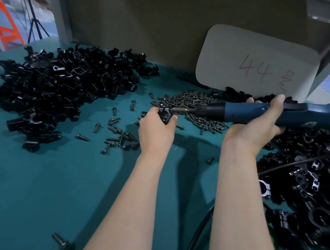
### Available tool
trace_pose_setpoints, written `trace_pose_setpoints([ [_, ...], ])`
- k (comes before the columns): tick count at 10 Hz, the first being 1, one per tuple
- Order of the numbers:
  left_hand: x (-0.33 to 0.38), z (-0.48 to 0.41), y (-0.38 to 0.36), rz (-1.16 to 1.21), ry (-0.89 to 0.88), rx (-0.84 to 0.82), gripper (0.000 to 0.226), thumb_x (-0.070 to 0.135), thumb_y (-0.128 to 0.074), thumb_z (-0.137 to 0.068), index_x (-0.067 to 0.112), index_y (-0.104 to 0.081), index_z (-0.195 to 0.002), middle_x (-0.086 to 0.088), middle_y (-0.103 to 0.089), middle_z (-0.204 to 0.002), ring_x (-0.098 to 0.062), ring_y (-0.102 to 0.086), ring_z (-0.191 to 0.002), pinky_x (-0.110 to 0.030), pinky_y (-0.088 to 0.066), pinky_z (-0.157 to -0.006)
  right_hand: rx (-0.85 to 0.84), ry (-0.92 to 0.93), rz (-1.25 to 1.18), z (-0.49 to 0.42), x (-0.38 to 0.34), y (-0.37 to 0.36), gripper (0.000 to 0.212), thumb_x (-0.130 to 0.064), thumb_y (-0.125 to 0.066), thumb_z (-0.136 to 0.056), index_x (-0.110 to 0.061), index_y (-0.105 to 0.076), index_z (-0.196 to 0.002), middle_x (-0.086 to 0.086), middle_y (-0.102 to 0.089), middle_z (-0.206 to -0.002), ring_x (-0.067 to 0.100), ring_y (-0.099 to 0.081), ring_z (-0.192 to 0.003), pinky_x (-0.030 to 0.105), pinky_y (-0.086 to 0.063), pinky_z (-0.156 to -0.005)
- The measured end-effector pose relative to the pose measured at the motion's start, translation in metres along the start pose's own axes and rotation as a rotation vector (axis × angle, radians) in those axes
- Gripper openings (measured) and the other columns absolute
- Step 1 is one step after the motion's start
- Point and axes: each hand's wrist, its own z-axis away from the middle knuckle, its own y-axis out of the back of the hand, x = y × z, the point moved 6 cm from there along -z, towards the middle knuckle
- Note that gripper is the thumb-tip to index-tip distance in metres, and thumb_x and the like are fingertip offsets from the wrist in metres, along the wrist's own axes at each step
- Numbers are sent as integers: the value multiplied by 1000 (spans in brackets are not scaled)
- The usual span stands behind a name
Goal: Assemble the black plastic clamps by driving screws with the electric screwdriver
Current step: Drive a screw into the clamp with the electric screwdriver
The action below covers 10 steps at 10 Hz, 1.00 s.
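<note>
well into the batch but, judging by the heaps, far from through it. at the left edge of the desk [27,191], a big heap of loose clamp parts [60,89]; along the right edge, a second heap of clamps [308,184], seemingly joined ones, though hard to be sure. between them, toward the back edge, a mound of screws [193,105], with strays scattered nearer.

at present, apparently driving one screw. grips a black plastic clamp [165,115] in the left hand [156,128], fingers curled round it, raised over the desk's middle just in front of the screw mound. wraps the right hand [264,124] round the blue electric screwdriver [244,113], fingers closed over the barrel, tool lying nearly level, bit tip against the clamp's right side. both forearms stretched forward, roughly parallel, right wrist the higher. black cord [193,242] looping down toward the near edge.
</note>
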Motion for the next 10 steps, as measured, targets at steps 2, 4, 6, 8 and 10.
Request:
trace_pose_setpoints([
  [2,5,1,1,-99,-24,60,21,33,-61,-91,13,-60,-96,0,-59,-81,-24,-55,-73,-28,-38,-64,-65,-10,26,-6,-1,-2,55,-20,-54,-98,-14,-22,-142,7,-53,-113,18,-63,-90,22,-53,-81],
  [4,4,1,1,-145,-19,48,22,32,-60,-89,10,-62,-93,-6,-63,-81,-29,-60,-76,-30,-39,-61,-50,22,32,-4,1,-2,52,-18,-53,-98,-13,-22,-140,0,-54,-99,12,-61,-77,19,-52,-73],
  [6,2,0,2,-158,7,56,19,31,-61,-87,12,-61,-85,-3,-57,-72,-26,-52,-68,-29,-37,-60,-107,34,33,0,-1,-9,53,-20,-53,-98,-16,-21,-140,7,-54,-103,15,-62,-83,29,-54,-88],
  [8,0,-2,1,-167,6,50,22,33,-62,-87,12,-60,-82,-1,-54,-67,-26,-53,-67,-29,-40,-59,-136,56,34,4,-1,-12,58,-20,-53,-98,-14,-18,-144,11,-53,-109,15,-62,-84,29,-54,-87],
  [10,-1,-2,0,-166,10,50,21,32,-62,-86,12,-60,-82,0,-52,-65,-26,-53,-65,-28,-39,-57,-166,70,30,7,-1,-15,53,-19,-52,-98,-14,-21,-141,10,-52,-104,15,-62,-82,25,-53,-81],
])
